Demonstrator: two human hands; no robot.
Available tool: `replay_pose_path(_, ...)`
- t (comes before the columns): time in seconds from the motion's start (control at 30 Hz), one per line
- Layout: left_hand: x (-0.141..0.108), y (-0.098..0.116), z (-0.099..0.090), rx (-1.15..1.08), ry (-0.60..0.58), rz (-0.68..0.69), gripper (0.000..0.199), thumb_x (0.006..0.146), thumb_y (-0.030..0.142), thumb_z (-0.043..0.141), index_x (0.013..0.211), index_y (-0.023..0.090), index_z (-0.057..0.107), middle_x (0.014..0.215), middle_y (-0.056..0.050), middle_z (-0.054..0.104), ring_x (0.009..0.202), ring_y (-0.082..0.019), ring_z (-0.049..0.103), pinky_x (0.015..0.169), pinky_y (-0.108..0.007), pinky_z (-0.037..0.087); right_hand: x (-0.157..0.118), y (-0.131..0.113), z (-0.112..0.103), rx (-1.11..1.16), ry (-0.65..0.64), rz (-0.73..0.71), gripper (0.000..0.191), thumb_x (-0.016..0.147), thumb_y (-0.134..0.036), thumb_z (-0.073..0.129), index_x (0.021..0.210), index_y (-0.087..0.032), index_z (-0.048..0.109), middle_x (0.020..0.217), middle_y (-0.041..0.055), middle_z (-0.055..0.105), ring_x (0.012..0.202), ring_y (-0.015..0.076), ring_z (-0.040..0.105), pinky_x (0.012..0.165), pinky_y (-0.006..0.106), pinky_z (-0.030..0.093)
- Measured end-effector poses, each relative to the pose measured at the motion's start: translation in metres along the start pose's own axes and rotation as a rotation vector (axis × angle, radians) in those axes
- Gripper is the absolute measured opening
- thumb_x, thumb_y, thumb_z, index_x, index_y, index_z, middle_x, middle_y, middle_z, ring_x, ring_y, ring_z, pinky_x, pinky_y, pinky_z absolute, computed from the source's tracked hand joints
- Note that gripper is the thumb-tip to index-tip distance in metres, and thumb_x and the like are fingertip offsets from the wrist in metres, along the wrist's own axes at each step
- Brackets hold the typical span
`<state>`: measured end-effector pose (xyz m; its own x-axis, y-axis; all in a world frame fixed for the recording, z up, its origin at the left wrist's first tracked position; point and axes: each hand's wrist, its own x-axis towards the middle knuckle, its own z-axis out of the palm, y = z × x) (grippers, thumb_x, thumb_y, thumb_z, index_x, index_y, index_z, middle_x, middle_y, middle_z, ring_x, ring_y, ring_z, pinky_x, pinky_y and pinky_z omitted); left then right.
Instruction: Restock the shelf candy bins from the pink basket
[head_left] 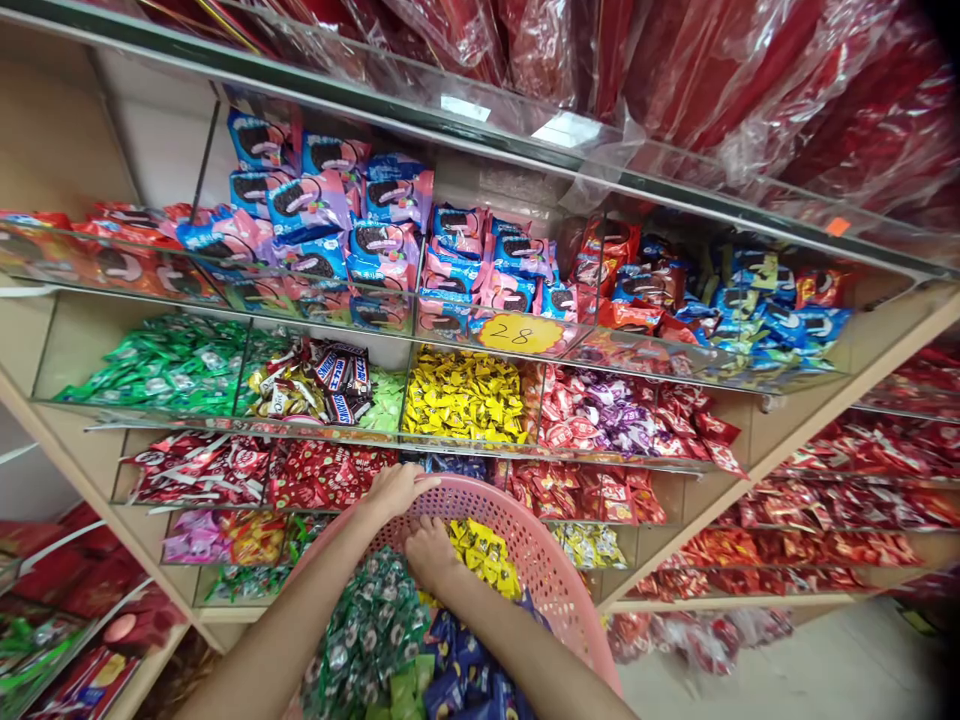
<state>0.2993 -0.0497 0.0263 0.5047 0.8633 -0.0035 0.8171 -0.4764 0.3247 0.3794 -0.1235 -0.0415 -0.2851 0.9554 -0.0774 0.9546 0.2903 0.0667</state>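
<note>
A pink perforated basket (559, 570) holds green-wrapped candies (367, 625), yellow candies (484, 558) and dark blue ones (469, 665). My left hand (401, 492) is closed on the far rim of the basket. Inside it, my right hand (431, 550) is curled, close beside the yellow candies; what its fingers hold, if anything, is hidden. Just beyond the basket, yellow candies (465, 398) fill a compartment of the shelf.
A glass-fronted shelf (345, 322) rises ahead, with blue-pink cookie packs (307, 205), green candies (176, 365) and red packets (330, 475). Red plastic-wrapped items (697, 80) lie on top. More candy shelves (862, 500) stand at the right.
</note>
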Motion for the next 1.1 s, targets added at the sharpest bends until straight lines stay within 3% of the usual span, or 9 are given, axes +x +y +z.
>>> replay_pose_path(0.33,0.003,-0.004,0.007,0.020,0.028,0.010,0.065,0.071,0.071,0.020,0.081,0.023,0.062,0.085,-0.008,0.065,0.081,-0.023,0.058,0.066,-0.028,0.038,-0.007,-0.002,-0.002,0.026,-0.035,0.087,0.027,0.076,-0.020,0.046,0.100,-0.009,0.052,0.097,0.0136,0.059,0.097,0.0234,0.047,0.083,0.039,0.032)
replay_pose_path(0.63,0.002,-0.003,0.005,0.018,0.018,0.028,0.064,0.071,0.071,0.021,0.081,0.023,0.061,0.086,-0.008,0.065,0.083,-0.024,0.059,0.066,-0.027,0.039,-0.009,0.000,0.007,0.070,0.119,0.140,0.022,0.075,-0.022,0.045,0.095,-0.013,0.050,0.092,0.0119,0.060,0.090,0.0226,0.050,0.079,0.039,0.030)
replay_pose_path(1.1,-0.002,0.001,-0.001,0.040,0.017,0.017,0.063,0.072,0.070,0.021,0.082,0.022,0.061,0.086,-0.008,0.065,0.085,-0.025,0.059,0.067,-0.028,0.040,-0.014,0.002,0.010,0.099,0.183,0.142,0.022,0.084,-0.028,0.035,0.094,-0.016,0.050,0.082,0.0102,0.063,0.087,0.0219,0.053,0.080,0.038,0.027)
